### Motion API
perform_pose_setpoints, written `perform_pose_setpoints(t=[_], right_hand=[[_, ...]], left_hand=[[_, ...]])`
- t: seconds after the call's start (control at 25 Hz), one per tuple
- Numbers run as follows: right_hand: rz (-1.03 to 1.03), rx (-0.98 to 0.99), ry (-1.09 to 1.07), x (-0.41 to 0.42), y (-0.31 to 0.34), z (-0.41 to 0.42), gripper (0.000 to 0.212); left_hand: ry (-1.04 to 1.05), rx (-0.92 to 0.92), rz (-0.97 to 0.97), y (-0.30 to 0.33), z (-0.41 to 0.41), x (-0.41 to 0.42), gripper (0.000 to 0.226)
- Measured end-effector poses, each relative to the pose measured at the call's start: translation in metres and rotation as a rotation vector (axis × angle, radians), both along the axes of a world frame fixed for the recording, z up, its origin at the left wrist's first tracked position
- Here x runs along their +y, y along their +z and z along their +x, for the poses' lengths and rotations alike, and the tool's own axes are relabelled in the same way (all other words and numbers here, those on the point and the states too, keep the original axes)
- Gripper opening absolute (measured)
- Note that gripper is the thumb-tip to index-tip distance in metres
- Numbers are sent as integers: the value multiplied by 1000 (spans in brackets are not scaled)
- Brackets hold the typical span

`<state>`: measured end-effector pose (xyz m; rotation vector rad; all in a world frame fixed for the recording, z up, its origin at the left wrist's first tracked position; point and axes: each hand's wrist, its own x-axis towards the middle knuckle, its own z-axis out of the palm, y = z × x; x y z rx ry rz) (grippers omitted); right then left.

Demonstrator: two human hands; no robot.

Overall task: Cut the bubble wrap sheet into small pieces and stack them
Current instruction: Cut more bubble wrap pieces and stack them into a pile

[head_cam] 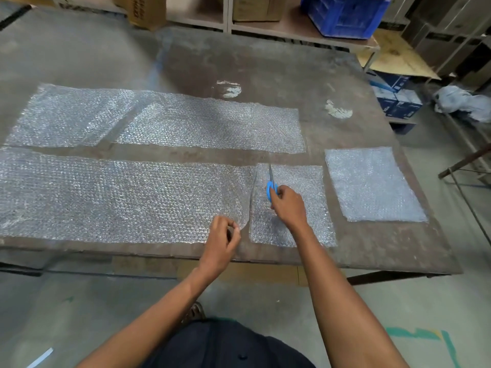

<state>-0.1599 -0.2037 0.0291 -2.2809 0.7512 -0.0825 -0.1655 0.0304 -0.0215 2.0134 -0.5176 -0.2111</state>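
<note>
Behind table [265, 62], blue crate [342, 14], contents unseen

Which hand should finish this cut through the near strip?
Right. The right hand already grips the blue scissors, blades pointing along the cut line toward the strip's far edge. The left hand pinches the long strip at the cut's near end, holding it.
</note>
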Motion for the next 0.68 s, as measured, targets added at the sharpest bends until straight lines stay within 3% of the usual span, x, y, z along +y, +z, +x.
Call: perform_pose_setpoints(t=[0.08,0.16,0.32,0.44,0.6,0.68], right_hand=[[-227,-13,57,3,-16,-21,37],[-304,-20,60,4,-34,-41,35],[-289,-16,-16,-5,-49,-71,28],[-278,-16,-37,-3,-43,-84,27],[-250,-67,-53,0,-39,-96,29],[-214,-88,-79,3,-41,-102,30]], left_hand=[[-21,-62,25,6,-3,-7,8],[-73,-112,98,13,-2,-13,11],[-121,-272,230,29,2,-26,18],[-142,-391,386,17,13,-41,41],[-293,-310,475,-3,25,-61,49],[-219,-300,544,0,21,-80,55]])
